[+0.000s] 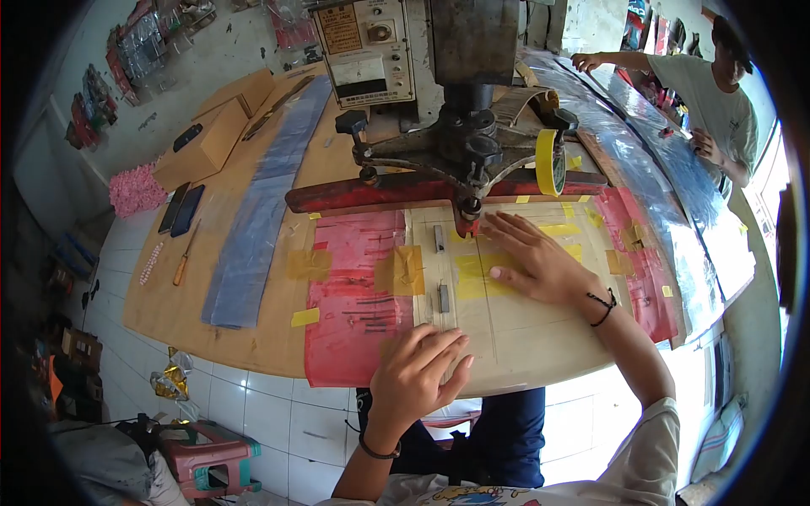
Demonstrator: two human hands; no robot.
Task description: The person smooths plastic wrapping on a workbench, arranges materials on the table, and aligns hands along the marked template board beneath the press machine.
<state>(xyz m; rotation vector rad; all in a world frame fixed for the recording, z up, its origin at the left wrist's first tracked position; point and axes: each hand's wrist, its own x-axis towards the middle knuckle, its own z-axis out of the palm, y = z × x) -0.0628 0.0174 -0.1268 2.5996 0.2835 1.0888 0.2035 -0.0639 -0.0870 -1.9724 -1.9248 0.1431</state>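
My right hand lies flat with fingers spread on the taped board, just right of the machine's central foot. Near the board's front edge, by the red sheet, my left hand rests with its fingers apart and nothing held. Two small grey metal pieces sit on the board between my hands and the red sheet. Above them is the machine's black clamp frame with a long red bar. A yellow tape roll hangs on the frame's right side.
Blue plastic strips lie on the table's left part, beside phones, a screwdriver and a cardboard box. At the right, another person stands by shiny plastic sheeting. A red stool is at lower left.
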